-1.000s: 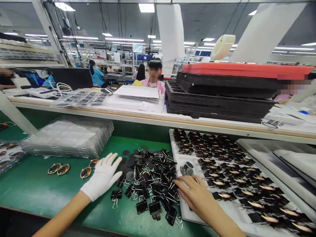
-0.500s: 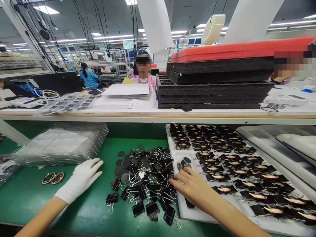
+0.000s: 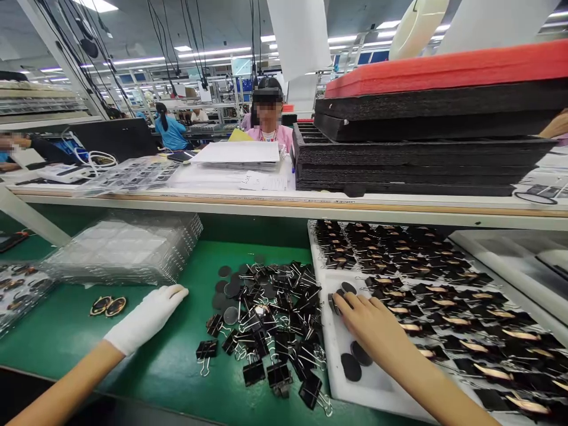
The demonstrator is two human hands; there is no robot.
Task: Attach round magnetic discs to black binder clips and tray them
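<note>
Well, right hand [image 3: 366, 319] at dark discs [image 3: 348, 288], gloved left hand [image 3: 148, 313] apart — cannot tell whether these hands grip.

The person wears on the left hand [image 3: 148, 313] a plain white glove [image 3: 137, 325], which fits rather closely and ends at the wrist [image 3: 114, 344] with a simple edge. Beyond this edge, the left forearm [image 3: 73, 381] is bare. The right hand [image 3: 366, 319] and the right forearm [image 3: 428, 384] are also bare.
</note>
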